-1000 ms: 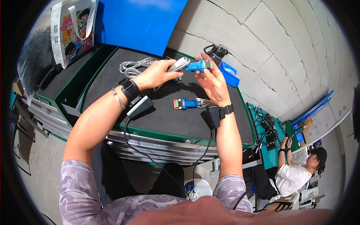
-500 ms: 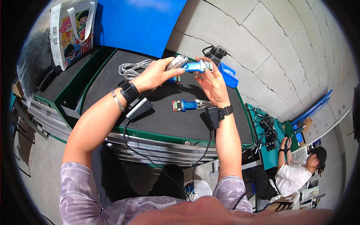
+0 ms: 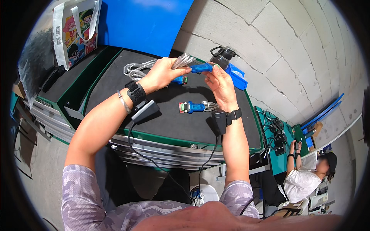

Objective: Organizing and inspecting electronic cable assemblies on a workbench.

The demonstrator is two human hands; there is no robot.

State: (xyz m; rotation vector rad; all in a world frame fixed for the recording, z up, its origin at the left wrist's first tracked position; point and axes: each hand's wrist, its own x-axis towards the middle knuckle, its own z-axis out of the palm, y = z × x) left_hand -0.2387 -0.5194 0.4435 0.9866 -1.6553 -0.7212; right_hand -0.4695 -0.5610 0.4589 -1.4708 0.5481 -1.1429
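Above the dark bench mat I hold a blue adapter cable (image 3: 201,68) with a clear grey coiled lead. My left hand (image 3: 162,75) is closed round the bundled lead and the near end of the blue housing. At the connector end, the thumb and fingers of my right hand (image 3: 221,84) pinch it and mostly cover it. Below my right hand, a second blue adapter cable (image 3: 195,107) lies on the mat, its green terminal block facing left. Another blue adapter (image 3: 179,80) lies partly hidden under my left hand, beside coiled clear cable (image 3: 135,71).
Behind the mat stand a black bottle (image 3: 222,56) and a blue bin (image 3: 236,77). A blue panel (image 3: 142,27) rises at the back, with a printed white bag (image 3: 75,34) to the left. At far right a person (image 3: 304,181) sits by a green table (image 3: 279,159) with black cables.
The held adapter has rolled in my fingers, so its silver connector, plain before, is now mostly hidden. My right fingers have closed further over that end.
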